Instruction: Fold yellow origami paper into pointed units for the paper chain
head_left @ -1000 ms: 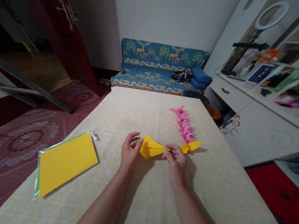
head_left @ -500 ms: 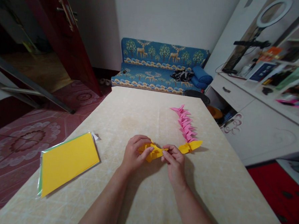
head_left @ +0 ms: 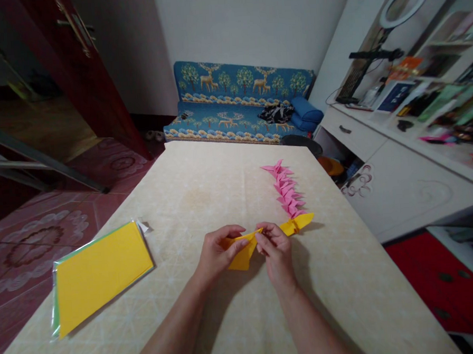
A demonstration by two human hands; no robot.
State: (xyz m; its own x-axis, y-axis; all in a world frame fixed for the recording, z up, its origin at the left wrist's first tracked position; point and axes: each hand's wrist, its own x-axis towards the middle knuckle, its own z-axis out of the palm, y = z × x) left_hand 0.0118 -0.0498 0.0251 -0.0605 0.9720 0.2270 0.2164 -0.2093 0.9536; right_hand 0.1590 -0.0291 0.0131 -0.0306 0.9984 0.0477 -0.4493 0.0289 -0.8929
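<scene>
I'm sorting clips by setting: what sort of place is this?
Most likely a room in a home: a deer-patterned sofa behind the table, a white cabinet with cluttered shelves, and a dark red door.

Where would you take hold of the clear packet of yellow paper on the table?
Likely its far right corner, by the loose plastic flap, coming from the right. The packet lies flat on the table, so only an edge can be pinched, and that corner is nearest the left hand.

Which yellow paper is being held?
The folded yellow piece pinched between the left hand and right hand; the wrapped yellow stack lies flat, apart.
</scene>
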